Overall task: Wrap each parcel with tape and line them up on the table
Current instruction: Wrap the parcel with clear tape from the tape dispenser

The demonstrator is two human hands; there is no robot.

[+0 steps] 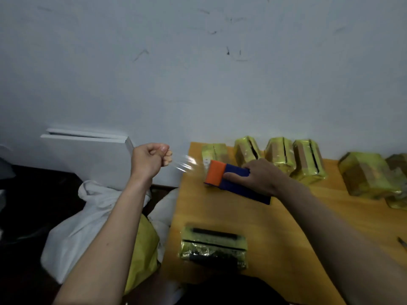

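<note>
Tape (184,165) pinched by left hand (149,160), drawn taut from dispenser (231,180) gripped in right hand (259,176) | parcel (213,247) below dispenser, unheld | tape judged thin, sticky, easily creased; best held by its edge.

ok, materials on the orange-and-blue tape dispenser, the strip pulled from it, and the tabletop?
Orange-and-blue tape dispenser: looks like matte moulded plastic, flat solid colours, no shine. Clear tape strip: thin transparent film, glossy; the wall shows through and it catches highlights, though blurred. Orange-tan tabletop: smooth, probably laminate or varnished wood; grain can't be made out.
</note>
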